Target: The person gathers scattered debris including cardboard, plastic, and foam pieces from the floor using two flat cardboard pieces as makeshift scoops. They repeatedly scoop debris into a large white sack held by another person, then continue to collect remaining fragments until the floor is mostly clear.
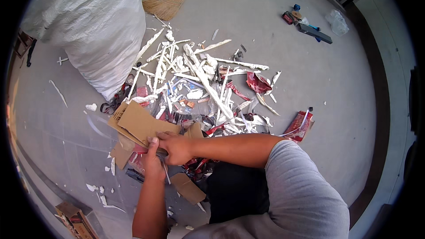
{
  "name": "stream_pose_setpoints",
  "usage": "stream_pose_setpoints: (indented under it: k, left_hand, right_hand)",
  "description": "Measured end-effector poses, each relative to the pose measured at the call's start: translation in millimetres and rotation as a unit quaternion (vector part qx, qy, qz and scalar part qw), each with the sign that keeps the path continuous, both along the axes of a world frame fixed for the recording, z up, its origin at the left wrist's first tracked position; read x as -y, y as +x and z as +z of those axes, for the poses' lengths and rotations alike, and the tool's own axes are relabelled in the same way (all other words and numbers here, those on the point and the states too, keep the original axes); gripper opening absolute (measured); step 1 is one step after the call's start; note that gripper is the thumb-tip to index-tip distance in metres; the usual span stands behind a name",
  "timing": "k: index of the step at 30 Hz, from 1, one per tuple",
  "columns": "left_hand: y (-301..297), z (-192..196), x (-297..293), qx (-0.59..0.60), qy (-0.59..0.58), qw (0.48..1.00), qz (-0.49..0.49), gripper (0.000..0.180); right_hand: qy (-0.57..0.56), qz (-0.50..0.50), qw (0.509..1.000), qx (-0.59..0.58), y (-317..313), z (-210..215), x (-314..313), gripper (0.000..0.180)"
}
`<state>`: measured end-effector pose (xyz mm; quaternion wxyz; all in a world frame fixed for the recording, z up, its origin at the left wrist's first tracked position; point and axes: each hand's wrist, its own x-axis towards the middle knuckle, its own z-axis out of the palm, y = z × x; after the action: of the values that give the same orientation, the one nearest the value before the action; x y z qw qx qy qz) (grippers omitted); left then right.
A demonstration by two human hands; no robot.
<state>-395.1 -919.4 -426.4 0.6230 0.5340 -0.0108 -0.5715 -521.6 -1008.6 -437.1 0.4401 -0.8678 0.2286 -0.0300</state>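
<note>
Matt, smooth cardboard (141,121), crinkled woven-plastic sack (95,31), straw broom (164,5) — rough, red wrapper (258,82) — glossy, matt floor (310,73)

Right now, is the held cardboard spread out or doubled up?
Doubled up: at its left edge, one layer of the cardboard shows over another. Folded or stacked, I can't tell.
</note>
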Motion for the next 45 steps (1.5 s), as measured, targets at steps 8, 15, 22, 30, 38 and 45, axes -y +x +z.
stream_pose_setpoints:
  k: [8, 15, 22, 30, 38, 45]
  left_hand:
    - [69, -35, -41, 0.186, 0.086, 0.976, 0.074, 0.054]
    - [112, 13, -108, 0.267, 0.124, 0.955, 0.048, 0.068]
    - [125, 32, -94, 0.237, 0.121, 0.963, 0.027, 0.065]
    - [111, 9, -80, 0.176, 0.091, 0.98, 0.025, 0.053]
    - [122, 52, -115, 0.289, 0.097, 0.95, 0.064, 0.053]
    - [126, 5, -125, 0.22, 0.112, 0.969, 0.016, 0.048]
  right_hand:
    - [-0.232, -0.459, 0.852, -0.102, -153, -87, 146, 0.053]
    - [0.062, -0.657, 0.675, -0.33, -336, -149, 169, 0.072]
    - [-0.202, -0.68, 0.671, -0.214, -396, -84, 103, 0.032]
    - [0.032, -0.848, 0.485, -0.211, -603, -156, -62, 0.041]
    - [0.079, -0.64, 0.763, 0.036, -335, 1, 71, 0.079]
    - [0.523, -0.191, 0.82, 0.134, -26, 65, 71, 0.057]
